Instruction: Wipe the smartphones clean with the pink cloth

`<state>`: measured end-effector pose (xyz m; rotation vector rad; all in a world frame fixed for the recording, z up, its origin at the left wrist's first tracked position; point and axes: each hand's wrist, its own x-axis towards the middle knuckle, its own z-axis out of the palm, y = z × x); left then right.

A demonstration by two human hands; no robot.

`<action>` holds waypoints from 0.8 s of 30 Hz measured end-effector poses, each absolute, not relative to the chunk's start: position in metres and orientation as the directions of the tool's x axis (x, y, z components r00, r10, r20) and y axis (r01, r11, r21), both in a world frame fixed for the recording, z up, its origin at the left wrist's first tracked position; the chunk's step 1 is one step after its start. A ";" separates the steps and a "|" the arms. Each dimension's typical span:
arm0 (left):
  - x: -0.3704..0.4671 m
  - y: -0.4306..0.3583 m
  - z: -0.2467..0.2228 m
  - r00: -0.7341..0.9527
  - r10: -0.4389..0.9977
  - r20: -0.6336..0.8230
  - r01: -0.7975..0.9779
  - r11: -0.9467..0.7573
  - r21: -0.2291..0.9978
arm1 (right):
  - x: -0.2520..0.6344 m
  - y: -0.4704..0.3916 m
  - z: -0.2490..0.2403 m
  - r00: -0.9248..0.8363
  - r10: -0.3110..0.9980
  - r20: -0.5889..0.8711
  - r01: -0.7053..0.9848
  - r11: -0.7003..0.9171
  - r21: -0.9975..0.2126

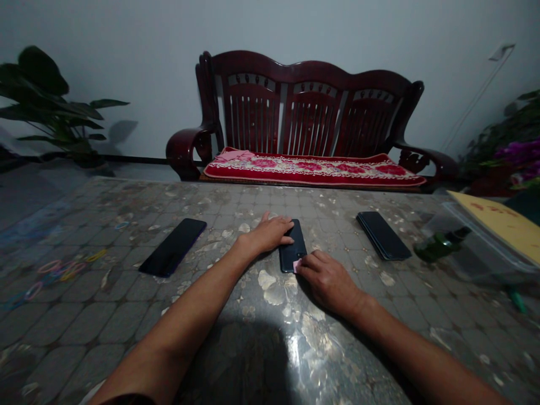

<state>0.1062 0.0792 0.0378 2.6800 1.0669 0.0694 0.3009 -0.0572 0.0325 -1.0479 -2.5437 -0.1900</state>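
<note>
A dark smartphone (291,254) lies flat on the patterned table between my hands. My left hand (272,232) rests on its far left part, fingers stretched out across it. At the phone's near right corner, my right hand (323,275) pinches a small pink cloth (296,265) that touches the phone's surface. Most of the cloth is hidden by the fingers. Another dark phone (174,247) lies on the table to the left. Off to the right is a stack of dark phones (383,235); how many are in it I cannot tell.
Several coloured rubber bands (63,270) lie at the left of the table (113,315). At the right are a green spray bottle (441,244) and a clear plastic box (472,253) with a yellow sheet (502,216) on top. A wooden bench (310,70) stands beyond the far edge.
</note>
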 end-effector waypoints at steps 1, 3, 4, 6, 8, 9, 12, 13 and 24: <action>0.106 0.079 0.038 0.729 0.682 -0.049 0.670 -0.699 0.250 | 0.305 -0.058 0.032 -0.648 0.652 0.393 0.701 0.713 -0.028; 0.106 0.079 0.039 0.728 0.683 -0.051 0.673 -0.700 0.239 | 0.313 -0.060 0.032 -0.645 0.658 0.389 0.700 0.713 -0.043; 0.106 0.078 0.040 0.728 0.683 -0.052 0.674 -0.701 0.233 | 0.317 -0.062 0.033 -0.643 0.661 0.386 0.701 0.711 -0.050; 0.107 0.076 0.043 0.728 0.684 -0.052 0.676 -0.702 0.223 | 0.324 -0.063 0.034 -0.644 0.664 0.380 0.701 0.711 -0.056; 0.107 0.075 0.045 0.727 0.685 -0.048 0.677 -0.703 0.218 | 0.327 -0.064 0.036 -0.638 0.673 0.374 0.711 0.701 -0.050; 0.107 0.075 0.045 0.728 0.684 -0.046 0.675 -0.705 0.216 | 0.329 -0.063 0.037 -0.628 0.684 0.371 0.724 0.689 -0.045; 0.107 0.076 0.044 0.737 0.675 -0.031 0.665 -0.717 0.207 | 0.331 -0.056 0.036 -0.577 0.726 0.375 0.771 0.635 -0.044; 0.107 0.077 0.043 0.740 0.672 -0.026 0.662 -0.722 0.203 | 0.331 -0.052 0.035 -0.558 0.737 0.381 0.783 0.620 -0.054; 0.106 0.076 0.041 0.731 0.681 -0.044 0.672 -0.707 0.221 | 0.318 -0.022 0.031 -0.557 0.748 0.361 0.750 0.640 -0.168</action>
